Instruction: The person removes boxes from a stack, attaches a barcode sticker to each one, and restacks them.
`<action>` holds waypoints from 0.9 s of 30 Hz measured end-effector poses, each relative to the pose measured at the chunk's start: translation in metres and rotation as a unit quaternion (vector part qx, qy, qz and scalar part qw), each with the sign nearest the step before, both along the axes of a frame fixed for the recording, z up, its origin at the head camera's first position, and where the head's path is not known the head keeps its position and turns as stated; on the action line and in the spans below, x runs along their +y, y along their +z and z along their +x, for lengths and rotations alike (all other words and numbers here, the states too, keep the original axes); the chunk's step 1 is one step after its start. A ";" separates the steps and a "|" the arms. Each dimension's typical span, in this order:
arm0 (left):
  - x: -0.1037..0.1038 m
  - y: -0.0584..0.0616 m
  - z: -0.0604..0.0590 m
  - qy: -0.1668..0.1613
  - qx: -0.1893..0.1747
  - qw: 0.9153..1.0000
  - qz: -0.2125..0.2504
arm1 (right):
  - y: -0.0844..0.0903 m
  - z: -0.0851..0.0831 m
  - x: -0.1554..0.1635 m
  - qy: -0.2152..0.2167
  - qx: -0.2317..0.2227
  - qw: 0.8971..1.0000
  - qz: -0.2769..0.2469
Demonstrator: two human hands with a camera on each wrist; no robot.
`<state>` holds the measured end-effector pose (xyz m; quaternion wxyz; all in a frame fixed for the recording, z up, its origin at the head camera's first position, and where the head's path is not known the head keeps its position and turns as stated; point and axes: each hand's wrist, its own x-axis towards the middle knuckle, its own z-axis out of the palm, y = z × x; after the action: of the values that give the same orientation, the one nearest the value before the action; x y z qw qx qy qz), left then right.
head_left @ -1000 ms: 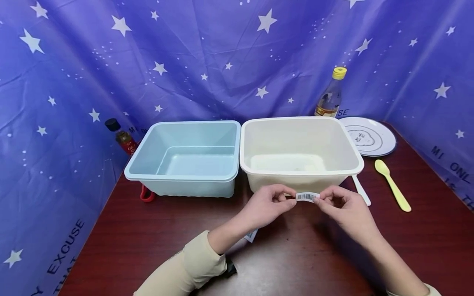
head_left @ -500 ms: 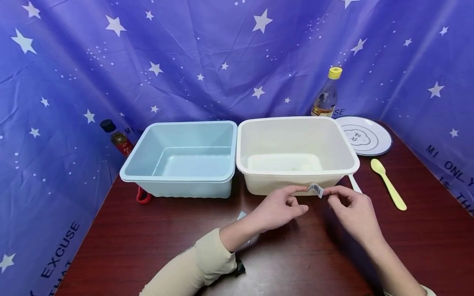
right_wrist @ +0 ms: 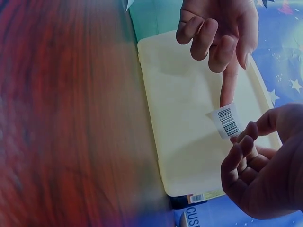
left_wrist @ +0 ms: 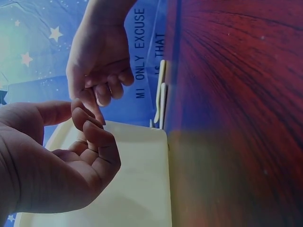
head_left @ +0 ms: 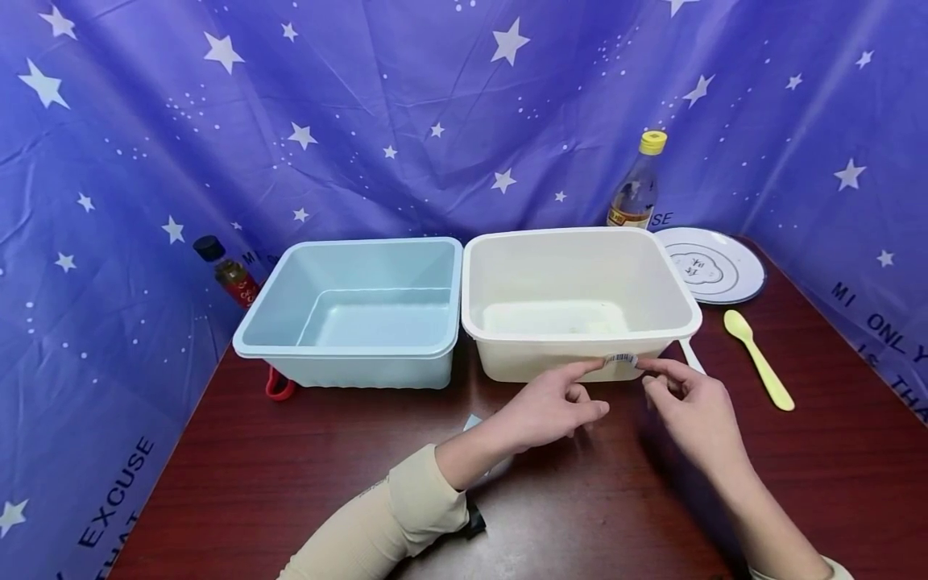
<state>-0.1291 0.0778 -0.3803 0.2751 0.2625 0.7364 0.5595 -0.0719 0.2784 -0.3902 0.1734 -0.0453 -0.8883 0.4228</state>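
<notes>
**Barcode sticker meets the near wall of the cream tub**

Now both hands are at the front of the cream tub (head_left: 580,282), working a small barcode sticker (head_left: 621,358) against its near wall just under the rim. The left hand (head_left: 554,403) stretches its forefinger out straight, tip on the sticker's left end, the other fingers loosely curled and holding nothing. The right hand (head_left: 685,407) pinches the sticker's right end between thumb and forefinger; in the right wrist view that end (right_wrist: 226,121) looks still lifted off the plastic. The sticker's long axis runs left to right along the wall, lying just beyond both hands' fingertips. Each hand reaches one end, neither plainly nearer.

A second ago the sticker was held taut in the air between the two hands, near of the tub; since then it has gone up and forward onto the wall, and the left hand has let go of its pinch to press instead.

Just left of the cream tub, touching it, stands a blue tub (head_left: 355,310). Right of it on the bench (head_left: 580,515) lie a yellow spoon (head_left: 757,358) and a white plate (head_left: 714,264), with a yellow-capped bottle (head_left: 638,185) at the far edge and a dark-capped bottle (head_left: 225,270) far left.
</notes>
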 end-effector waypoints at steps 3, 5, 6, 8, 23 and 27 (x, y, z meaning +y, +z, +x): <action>0.000 0.000 0.000 0.000 0.001 1.000 -0.004 | 0.001 0.000 0.001 0.003 -0.013 1.000 -0.022; 0.000 0.001 0.000 0.000 0.002 1.000 -0.009 | 0.002 0.000 0.002 -0.003 -0.023 1.000 -0.022; 0.000 0.001 0.000 0.000 0.002 1.000 -0.011 | 0.003 0.000 0.002 -0.006 -0.028 0.999 -0.019; -0.001 0.002 0.000 0.000 0.004 1.000 -0.016 | 0.004 0.001 0.003 -0.012 -0.039 0.999 -0.007; 0.001 0.004 0.006 -0.020 0.229 0.955 -0.187 | -0.008 -0.005 -0.003 0.136 -0.053 0.985 -0.096; 0.005 0.003 0.015 -0.004 0.365 0.878 -0.310 | -0.009 -0.006 -0.002 0.135 -0.051 0.985 -0.094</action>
<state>-0.1140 0.0827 -0.3772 0.0565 0.3523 0.9193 0.1662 -0.0776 0.2765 -0.3989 0.0642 0.0374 -0.8505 0.5208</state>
